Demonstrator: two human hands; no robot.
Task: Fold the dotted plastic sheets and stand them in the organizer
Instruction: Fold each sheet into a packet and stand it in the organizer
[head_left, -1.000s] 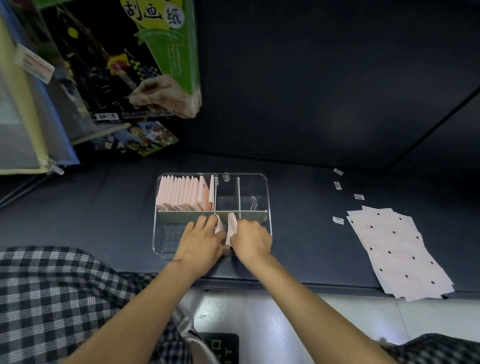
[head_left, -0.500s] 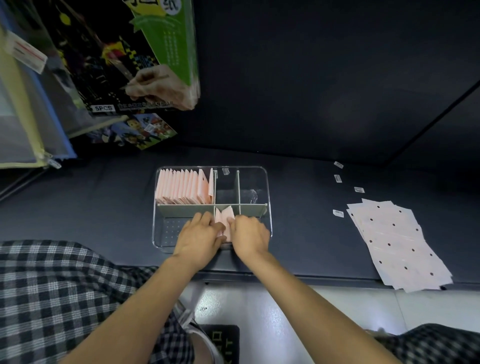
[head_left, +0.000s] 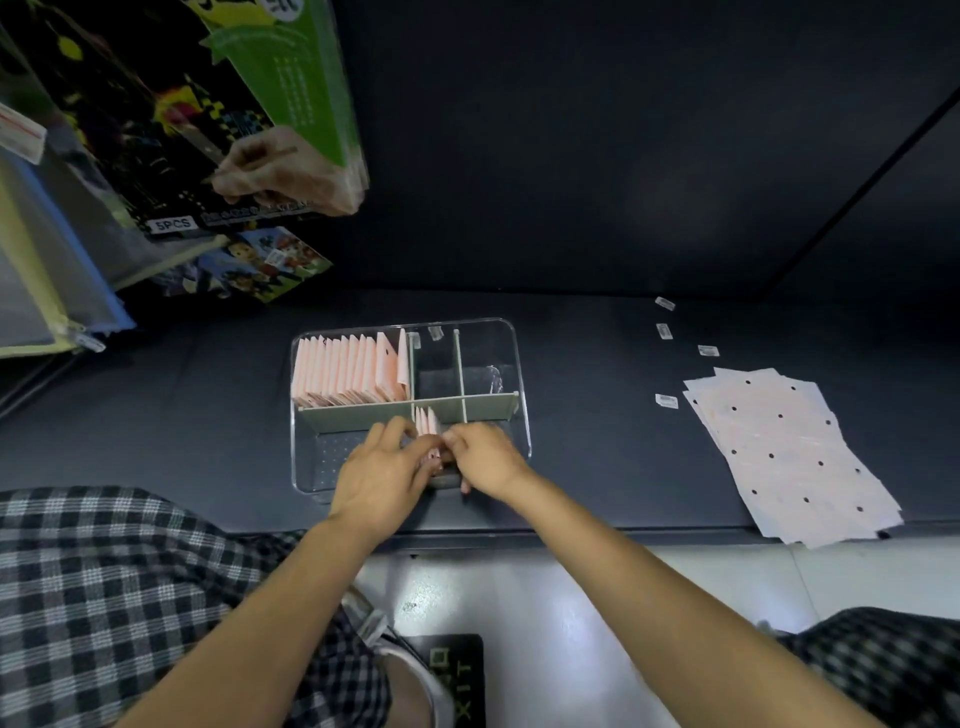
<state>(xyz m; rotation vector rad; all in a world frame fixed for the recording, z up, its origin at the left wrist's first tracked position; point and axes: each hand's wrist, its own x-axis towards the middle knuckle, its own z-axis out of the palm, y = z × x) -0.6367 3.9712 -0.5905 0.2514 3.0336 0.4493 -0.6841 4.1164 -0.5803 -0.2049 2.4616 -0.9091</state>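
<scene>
White label "5PCS" (head_left: 173, 225) readable at bottom edge of the dark art-paper pack (head_left: 156, 114) upper left. Green flap on the same pack carries small print, too blurred to read. Dark floor mat (head_left: 457, 680) between the legs shows pale letters, roughly "XIT", partly cut off.

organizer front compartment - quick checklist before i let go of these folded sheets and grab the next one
1. Folded sheets stand upright against the divider: ok.
2. Left hand and right hand both on them: ok.
3. They will stay up once released: cannot tell.
4. Back left row standing: ok.
5. Flat dotted sheets remain at right: ok.
6. Organizer fully on the table: ok.
</scene>
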